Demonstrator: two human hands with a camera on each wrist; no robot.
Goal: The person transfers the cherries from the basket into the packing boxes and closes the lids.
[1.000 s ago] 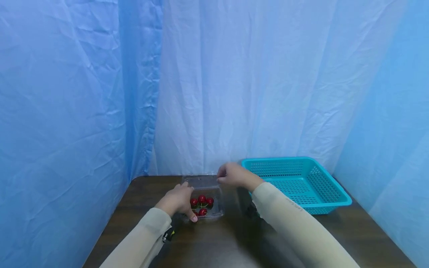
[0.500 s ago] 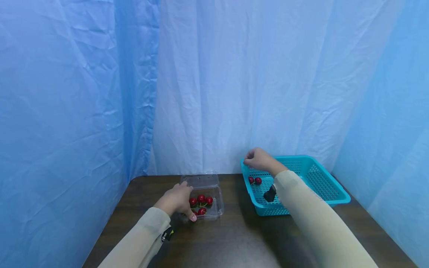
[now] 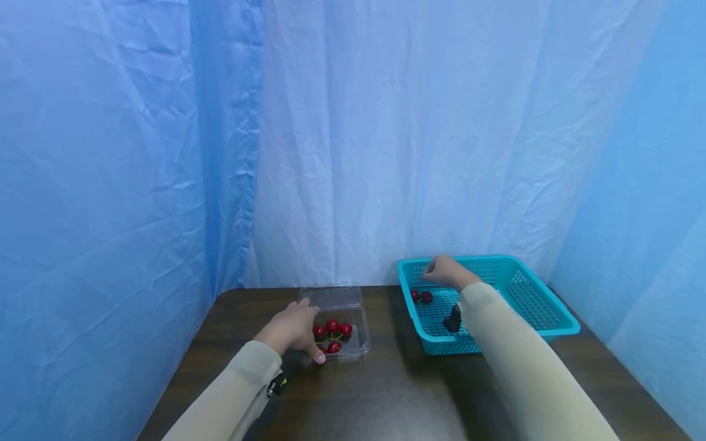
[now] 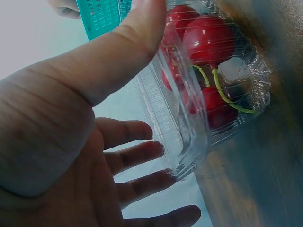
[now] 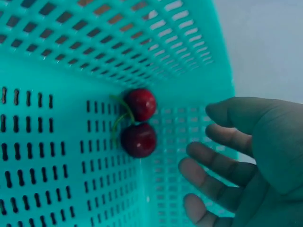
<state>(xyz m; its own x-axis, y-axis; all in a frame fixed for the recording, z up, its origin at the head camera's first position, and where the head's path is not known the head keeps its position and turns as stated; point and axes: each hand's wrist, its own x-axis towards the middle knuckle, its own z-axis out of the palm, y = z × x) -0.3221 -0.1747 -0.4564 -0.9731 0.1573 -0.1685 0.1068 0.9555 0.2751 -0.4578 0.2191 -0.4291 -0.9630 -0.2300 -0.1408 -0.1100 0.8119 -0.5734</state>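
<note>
My left hand (image 3: 292, 327) rests at the left side of a clear plastic clamshell box (image 3: 362, 343), its lid (image 3: 331, 297) folded back. In the left wrist view the fingers are straight, tips at the box's rim, and the thumb (image 4: 137, 33) lies across its near corner. Several red cherries (image 3: 332, 326) with green stems are inside, partly hidden by that hand. My right hand (image 3: 445, 271) hovers in the left part of a turquoise basket (image 3: 412, 315), fingers loosely bent and holding nothing. Two cherries (image 5: 138, 140) lie together in the basket, beside the fingers.
The dark wooden table (image 3: 375, 398) carries both containers, the basket standing right of the box. Pale blue curtains (image 3: 342, 153) hang behind and on both sides. A small black device (image 3: 453, 320) sits at the right wrist.
My right hand has moved right, from beside the box's lid to the basket, first to its left rim, then inward. The two cherries there came into view. My left hand stays put.
</note>
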